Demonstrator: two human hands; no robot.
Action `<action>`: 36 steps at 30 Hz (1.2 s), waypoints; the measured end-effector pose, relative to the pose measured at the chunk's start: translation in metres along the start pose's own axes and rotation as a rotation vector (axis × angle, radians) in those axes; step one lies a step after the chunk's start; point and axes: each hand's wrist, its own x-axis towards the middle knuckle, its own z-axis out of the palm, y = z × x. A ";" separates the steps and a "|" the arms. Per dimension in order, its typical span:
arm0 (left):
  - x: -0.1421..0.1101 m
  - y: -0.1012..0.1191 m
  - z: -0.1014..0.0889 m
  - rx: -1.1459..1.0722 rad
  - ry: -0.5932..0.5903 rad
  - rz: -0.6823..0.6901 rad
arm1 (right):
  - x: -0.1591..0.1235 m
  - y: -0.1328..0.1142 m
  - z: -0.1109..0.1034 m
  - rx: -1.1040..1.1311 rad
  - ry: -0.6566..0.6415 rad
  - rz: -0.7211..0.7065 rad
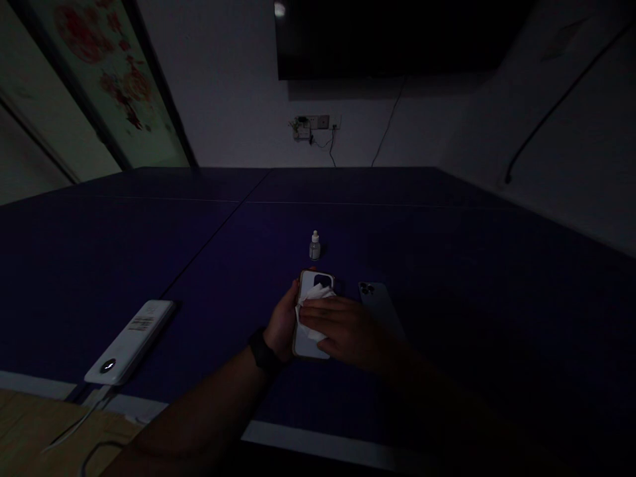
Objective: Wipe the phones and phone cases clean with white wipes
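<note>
My left hand (282, 326) grips the left edge of a light phone case (312, 281) that lies on the dark blue table (199, 265); a dark watch sits on that wrist. My right hand (348, 329) presses a crumpled white cloth (317, 296) flat against the case, fingers stretched over it. A silver phone (380, 305) lies face down just right of my right hand. A small dropper bottle (315, 246) stands upright a little beyond the case.
A white power bank (132, 341) with a cable lies near the table's front left edge. A wall socket (315, 124) with cables and a dark screen (392, 36) are on the far wall. The room is dim.
</note>
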 end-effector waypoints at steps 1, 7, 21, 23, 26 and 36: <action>0.000 0.000 0.000 0.013 -0.003 0.020 | -0.001 0.001 -0.001 0.010 -0.004 0.018; -0.001 0.000 0.002 0.005 -0.002 -0.026 | -0.002 0.002 0.000 -0.003 -0.005 0.099; 0.001 0.000 0.001 0.064 -0.005 0.075 | -0.003 0.003 -0.002 0.247 -0.018 0.027; -0.002 0.002 0.003 0.099 -0.030 0.073 | -0.004 0.005 -0.004 0.288 0.066 0.128; -0.005 0.004 0.000 0.217 -0.109 -0.021 | -0.005 0.008 -0.010 0.395 0.257 0.469; -0.005 -0.007 -0.006 0.384 -0.221 0.034 | 0.009 -0.003 -0.009 0.459 0.448 1.051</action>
